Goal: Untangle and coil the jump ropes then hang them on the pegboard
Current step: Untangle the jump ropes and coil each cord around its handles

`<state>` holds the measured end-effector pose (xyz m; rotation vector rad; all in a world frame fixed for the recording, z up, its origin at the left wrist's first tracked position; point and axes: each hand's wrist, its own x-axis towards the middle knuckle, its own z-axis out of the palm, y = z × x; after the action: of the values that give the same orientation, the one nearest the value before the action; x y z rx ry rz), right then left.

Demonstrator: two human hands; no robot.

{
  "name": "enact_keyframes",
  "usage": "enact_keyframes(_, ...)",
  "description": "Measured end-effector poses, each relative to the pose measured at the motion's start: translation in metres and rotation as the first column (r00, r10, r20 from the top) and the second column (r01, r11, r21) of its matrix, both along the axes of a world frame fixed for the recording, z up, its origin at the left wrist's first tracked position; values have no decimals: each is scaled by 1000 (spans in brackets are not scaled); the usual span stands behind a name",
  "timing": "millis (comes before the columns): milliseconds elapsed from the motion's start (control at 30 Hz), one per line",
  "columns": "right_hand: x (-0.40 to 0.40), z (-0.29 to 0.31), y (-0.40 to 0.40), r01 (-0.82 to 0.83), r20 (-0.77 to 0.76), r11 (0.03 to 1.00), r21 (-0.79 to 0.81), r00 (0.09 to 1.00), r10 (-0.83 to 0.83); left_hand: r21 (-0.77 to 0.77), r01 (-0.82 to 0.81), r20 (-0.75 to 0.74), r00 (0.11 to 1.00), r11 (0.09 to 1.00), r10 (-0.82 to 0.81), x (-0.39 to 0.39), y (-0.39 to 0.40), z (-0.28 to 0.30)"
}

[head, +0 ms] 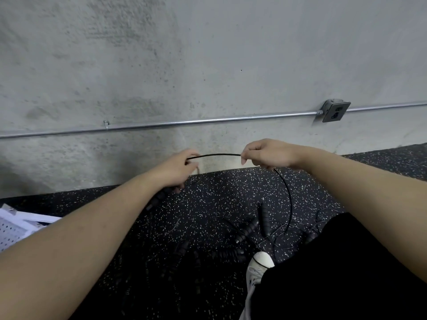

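A thin black jump rope cord (217,155) is stretched between my two hands in front of the concrete wall. My left hand (179,168) grips one end of the stretch, and a ribbed black handle (159,198) hangs below it along my wrist. My right hand (265,154) pinches the cord, which then curves down (287,195) to the floor. There it joins a tangle of black ropes and ribbed handles (251,227) lying on the speckled rubber floor. A white pegboard (11,229) lies flat at the far left edge.
A metal conduit (184,123) runs along the wall to an outlet box (336,111). My white shoe (260,266) and black trouser leg (346,262) stand beside the tangle, with a cord across the shoe. The speckled black floor (219,192) meets the wall just ahead.
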<state>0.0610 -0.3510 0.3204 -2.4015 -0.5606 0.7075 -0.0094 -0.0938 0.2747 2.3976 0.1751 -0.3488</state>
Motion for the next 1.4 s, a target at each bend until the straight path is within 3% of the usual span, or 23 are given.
enact_keyframes(133, -5, -1, 22, -58, 55, 998, 40, 997, 56, 7, 268, 214, 941, 963, -263, -2, -32, 7)
enact_keyframes(300, -8, -2, 31, -47, 35, 989, 137, 998, 43, 158, 215, 367, 893, 964, -259, 3, -33, 10)
enact_keyframes(400, -7, -2, 19, -26, -75, 995, 92, 997, 33, 150, 45, 377, 921, 988, -99, 11, -20, 12)
enact_keyframes(467, -5, -4, 10, -20, -168, 1000, 14, 985, 22, 6, -129, 343, 932, 992, 119, 18, -6, 9)
enact_keyframes(533, -1, -9, 0, -16, -259, 998, -57, 966, 1, -230, -318, 202, 909, 920, 365, 25, 10, 3)
enact_keyframes(600, 2, -15, -10, -18, -308, 993, -114, 951, -18, -315, -427, 52, 884, 848, 465, 26, 25, -4)
enact_keyframes(667, 5, -18, -18, -14, -292, 991, -135, 956, -26, -311, -431, -35, 896, 847, 443, 24, 30, -11)
enact_keyframes(767, 9, -17, -25, 62, -193, 996, -70, 978, -75, -288, -352, -38, 933, 890, 357, 20, 19, -13)
enact_keyframes(933, 8, -10, -23, 67, -21, 995, 73, 998, -65, -114, -23, 136, 990, 993, 39, 15, -21, 1)
enact_keyframes(1067, 2, -4, -8, 30, 36, 992, 120, 999, -35, -26, 272, 272, 928, 962, -255, 9, -60, 13)
enact_keyframes(1267, -5, -6, -8, 70, -20, 979, 191, 998, -67, 19, 174, 353, 920, 985, -169, 15, -69, 10)
enact_keyframes(1400, -6, -7, -25, 64, -131, 996, 58, 990, -56, -160, -41, 298, 951, 986, 88, 31, -56, 1)
